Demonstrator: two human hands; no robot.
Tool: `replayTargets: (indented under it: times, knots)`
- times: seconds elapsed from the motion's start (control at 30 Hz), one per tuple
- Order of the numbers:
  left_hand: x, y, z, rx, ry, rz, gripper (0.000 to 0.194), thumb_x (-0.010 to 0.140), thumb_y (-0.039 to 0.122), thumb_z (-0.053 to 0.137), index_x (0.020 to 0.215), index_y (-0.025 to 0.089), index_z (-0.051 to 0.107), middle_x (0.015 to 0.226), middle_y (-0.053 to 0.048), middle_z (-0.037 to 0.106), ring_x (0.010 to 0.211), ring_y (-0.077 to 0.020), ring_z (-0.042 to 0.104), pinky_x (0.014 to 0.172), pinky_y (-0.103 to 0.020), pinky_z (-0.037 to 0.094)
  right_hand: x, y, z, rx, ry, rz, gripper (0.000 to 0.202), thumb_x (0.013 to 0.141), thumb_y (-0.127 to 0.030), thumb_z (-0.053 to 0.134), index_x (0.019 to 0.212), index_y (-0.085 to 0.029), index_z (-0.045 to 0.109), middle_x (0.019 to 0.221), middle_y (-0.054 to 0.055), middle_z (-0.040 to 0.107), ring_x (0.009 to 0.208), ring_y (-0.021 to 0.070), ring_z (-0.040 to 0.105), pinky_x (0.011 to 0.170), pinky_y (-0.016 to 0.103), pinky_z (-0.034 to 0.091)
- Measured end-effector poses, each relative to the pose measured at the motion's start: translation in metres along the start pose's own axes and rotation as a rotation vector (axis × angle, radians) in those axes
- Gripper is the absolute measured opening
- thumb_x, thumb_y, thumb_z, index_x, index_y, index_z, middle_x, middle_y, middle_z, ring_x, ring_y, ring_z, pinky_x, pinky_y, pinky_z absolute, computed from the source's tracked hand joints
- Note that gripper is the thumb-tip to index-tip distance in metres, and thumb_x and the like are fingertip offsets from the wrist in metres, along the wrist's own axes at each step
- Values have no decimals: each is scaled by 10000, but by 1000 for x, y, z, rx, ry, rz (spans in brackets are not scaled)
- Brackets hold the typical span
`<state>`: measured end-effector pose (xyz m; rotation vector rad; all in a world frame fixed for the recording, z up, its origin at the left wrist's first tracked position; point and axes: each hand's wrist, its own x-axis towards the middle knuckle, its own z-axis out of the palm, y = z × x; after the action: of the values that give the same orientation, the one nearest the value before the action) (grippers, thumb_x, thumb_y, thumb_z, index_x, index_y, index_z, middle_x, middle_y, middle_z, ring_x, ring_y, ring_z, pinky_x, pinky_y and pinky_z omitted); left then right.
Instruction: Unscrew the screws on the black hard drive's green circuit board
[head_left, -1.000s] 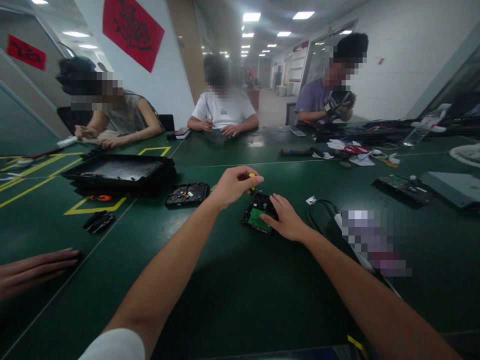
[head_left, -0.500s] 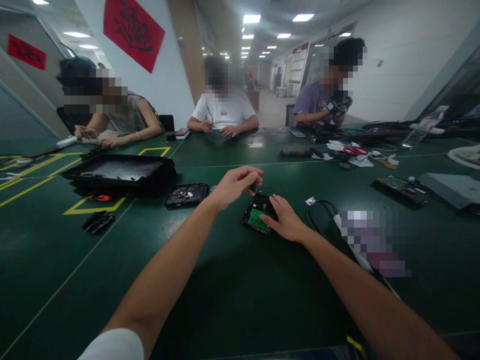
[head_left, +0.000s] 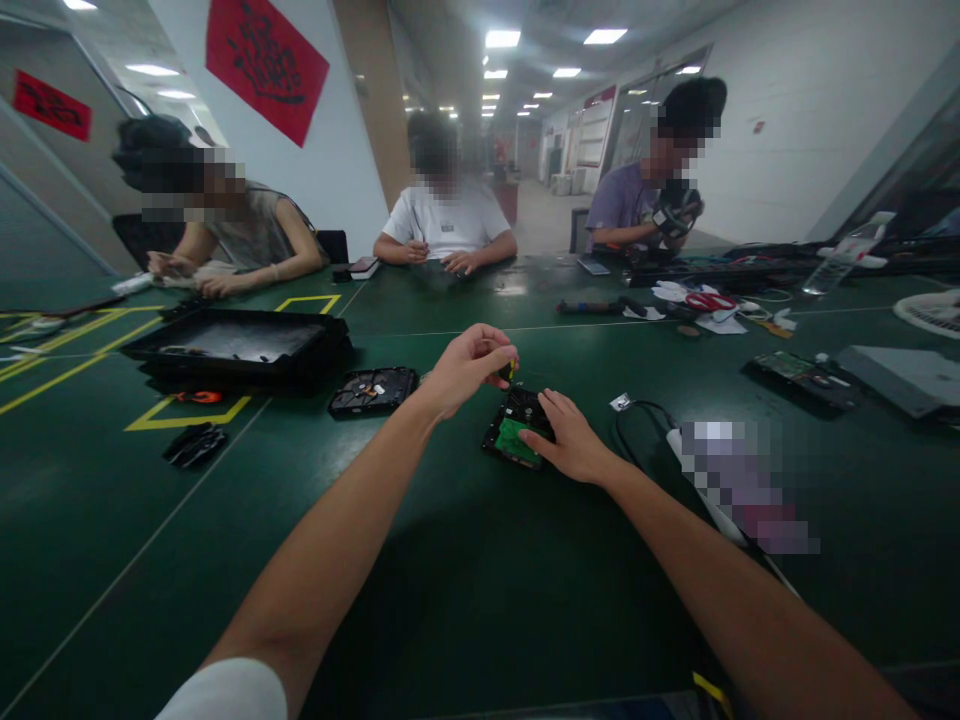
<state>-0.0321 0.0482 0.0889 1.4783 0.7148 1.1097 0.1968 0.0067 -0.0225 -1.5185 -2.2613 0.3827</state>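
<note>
A hard drive (head_left: pixel 519 438) with a green circuit board lies on the green table in front of me. Above its far left edge, my left hand (head_left: pixel 480 362) is closed around the short black and yellow handle of a screwdriver (head_left: pixel 507 371). The screwdriver points down at the drive; its tip is too small to make out. My right hand (head_left: pixel 568 437) grips the drive from the right, thumb across the green board and fingers along the far right side. Left of my left hand sits a second hard drive (head_left: pixel 373 390), lying flat.
Black trays (head_left: pixel 240 345) are stacked at the left, near an orange-handled tool (head_left: pixel 199 397) and a small black bundle (head_left: pixel 196 445). A white power strip (head_left: pixel 705 490) with a cable lies right. Further right are another drive (head_left: pixel 802 380) and a grey box (head_left: pixel 904 380). Three people sit opposite.
My left hand has turned slightly at the fingers, and the yellow on the screwdriver handle now shows. My right hand and the hard drive have stayed in place.
</note>
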Motion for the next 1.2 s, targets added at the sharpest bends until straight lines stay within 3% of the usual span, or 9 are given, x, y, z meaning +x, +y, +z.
replayTargets:
  times: [0.23, 0.47, 0.77, 1.07, 1.2]
  knots:
    - [1, 0, -4, -71, -45, -72, 337, 898, 485, 734, 988, 162, 767, 1002, -82, 676, 944, -197, 647, 694, -287, 613, 1, 4, 4, 14, 16, -11, 993, 960, -826, 407, 1653, -117, 356, 1691, 208, 378, 1608, 382, 267, 1307, 579, 230]
    - [0, -1, -1, 61, 54, -32, 388, 822, 494, 844, 883, 154, 667, 867, -44, 662, 796, -152, 633, 644, -265, 590, 0, -1, 0, 14, -11, 19, 1017, 957, -826, 413, 1656, -90, 342, 1706, 214, 345, 1617, 383, 237, 1318, 559, 205]
    - [1, -1, -2, 69, -17, 1, 344, 900, 469, 766, 1064, 172, 711, 935, -50, 675, 861, -164, 658, 657, -251, 602, 0, 2, 2, 9, 35, -33, 972, 967, -809, 415, 1637, -106, 385, 1664, 219, 417, 1590, 397, 300, 1300, 581, 250]
    - [0, 1, 2, -62, -63, -58, 272, 941, 424, 692, 1004, 159, 699, 1034, -114, 739, 994, -228, 717, 693, -292, 628, 0, 0, 0, 1, 4, -11, 982, 975, -800, 413, 1630, -71, 383, 1673, 228, 398, 1597, 395, 283, 1303, 572, 244]
    - [0, -2, 0, -72, -41, -56, 288, 918, 432, 734, 1002, 161, 680, 1016, -101, 731, 948, -210, 714, 695, -297, 631, 0, -2, -1, 6, 13, -11, 963, 975, -788, 435, 1627, -81, 392, 1668, 232, 406, 1595, 396, 289, 1301, 572, 248]
